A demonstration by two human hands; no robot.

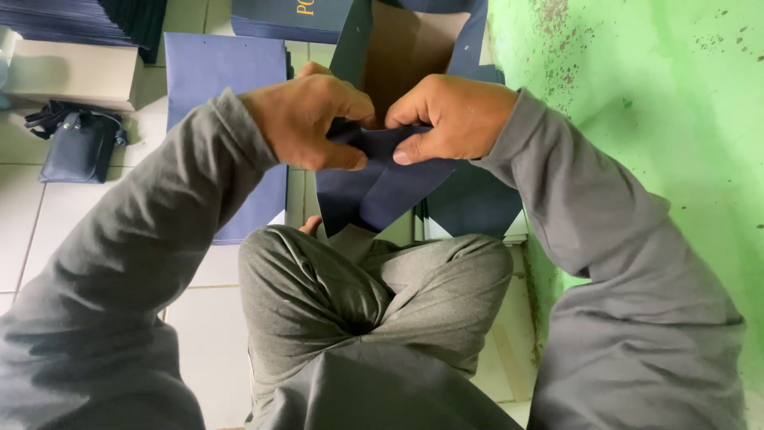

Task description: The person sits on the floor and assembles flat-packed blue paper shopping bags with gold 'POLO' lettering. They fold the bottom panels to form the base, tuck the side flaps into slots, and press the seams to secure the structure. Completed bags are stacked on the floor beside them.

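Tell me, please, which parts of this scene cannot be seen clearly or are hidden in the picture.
- Head view: the fold of the dark blue paper bag lies under the left hand and right hand.
- Head view: the bag's top is cut off by the upper edge.
- Head view: the fingers of both hands curl under, mostly hidden.
- Head view: the blue sheet stack is partly behind the left sleeve.
- Head view: the black pouch: details too small.

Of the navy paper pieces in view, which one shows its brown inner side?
The bag that both hands, left and right, pinch over the lap: its open top shows brown lining. The flat sheet on the floor beside it shows only navy.
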